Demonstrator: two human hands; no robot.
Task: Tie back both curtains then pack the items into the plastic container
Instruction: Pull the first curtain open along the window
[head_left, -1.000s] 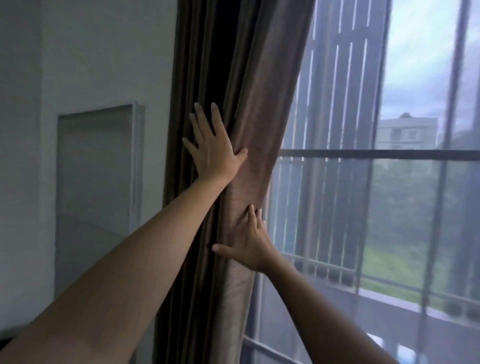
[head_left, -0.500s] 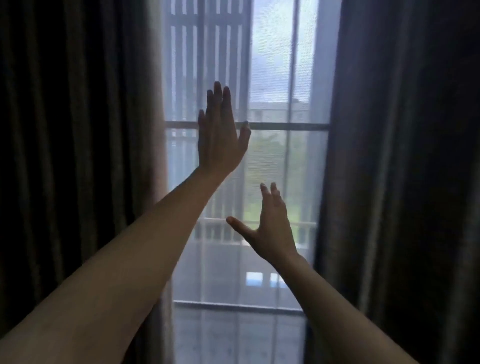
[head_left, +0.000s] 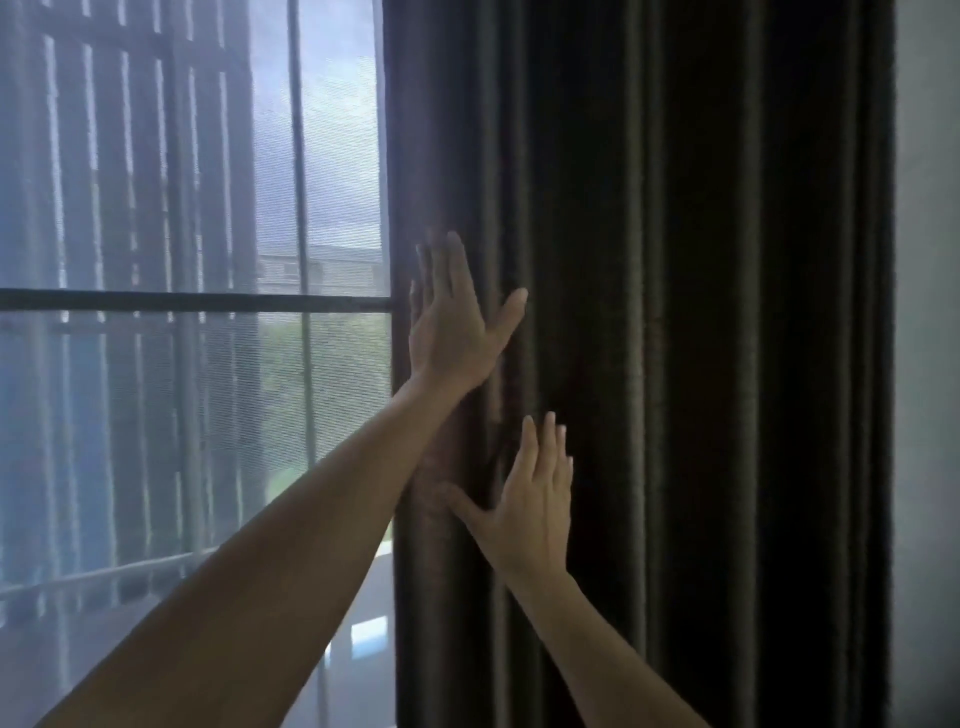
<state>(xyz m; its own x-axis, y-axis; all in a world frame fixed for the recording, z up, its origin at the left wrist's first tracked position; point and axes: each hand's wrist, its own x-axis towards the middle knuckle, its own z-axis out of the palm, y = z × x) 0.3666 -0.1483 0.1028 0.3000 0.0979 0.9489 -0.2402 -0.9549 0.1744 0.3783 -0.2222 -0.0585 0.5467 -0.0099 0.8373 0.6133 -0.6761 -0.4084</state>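
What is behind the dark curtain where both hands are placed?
Nothing shows behind the dark curtain: its opaque folds cover everything between the window and the wall. The left hand and right hand are spread open at its front, near the window-side edge.

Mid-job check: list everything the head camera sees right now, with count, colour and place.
curtain: one, dark brown, hanging in loose folds, centre to right; no tie in view.
window: one, dark frame bars, left half.
slatted screen: one, grey, outside the glass, upper left.
building: one, pale, distant, beyond the glass.
wall: one strip, pale grey, far right edge.
left hand: one, fingers straight, flat at the curtain's window-side edge.
right hand: one, fingers straight, on the curtain folds below the left hand.
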